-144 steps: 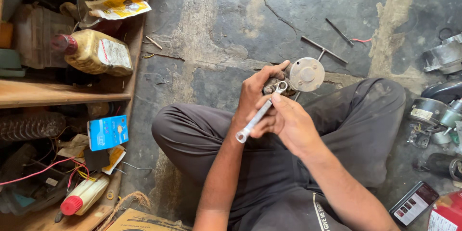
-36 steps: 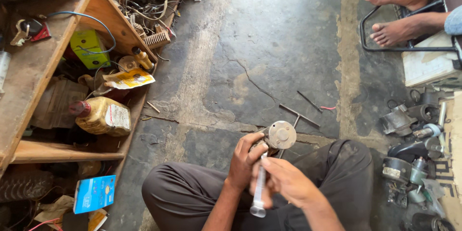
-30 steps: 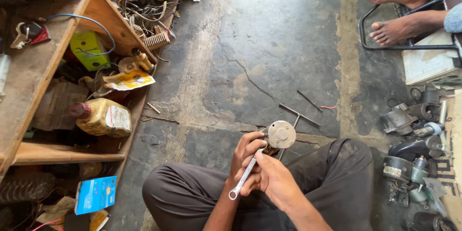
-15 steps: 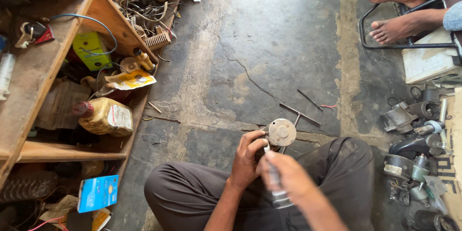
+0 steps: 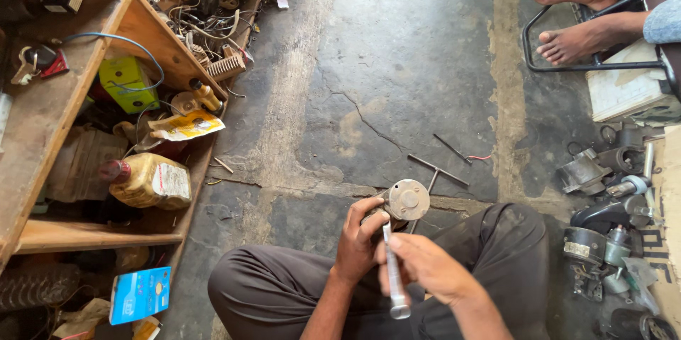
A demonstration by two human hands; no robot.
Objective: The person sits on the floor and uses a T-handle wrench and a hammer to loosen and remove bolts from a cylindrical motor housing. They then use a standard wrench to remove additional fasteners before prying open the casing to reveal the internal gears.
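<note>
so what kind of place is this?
Likely a small repair workshop: a cracked concrete floor, a wooden shelf crammed with wires and bottles, and dismantled motor parts heaped at the right. The person sits cross-legged working a wrench on a round metal part.

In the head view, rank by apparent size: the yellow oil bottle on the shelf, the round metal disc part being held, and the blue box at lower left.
1. yellow oil bottle
2. blue box, looks clearly smaller, though nearer the camera
3. round metal disc part
</note>
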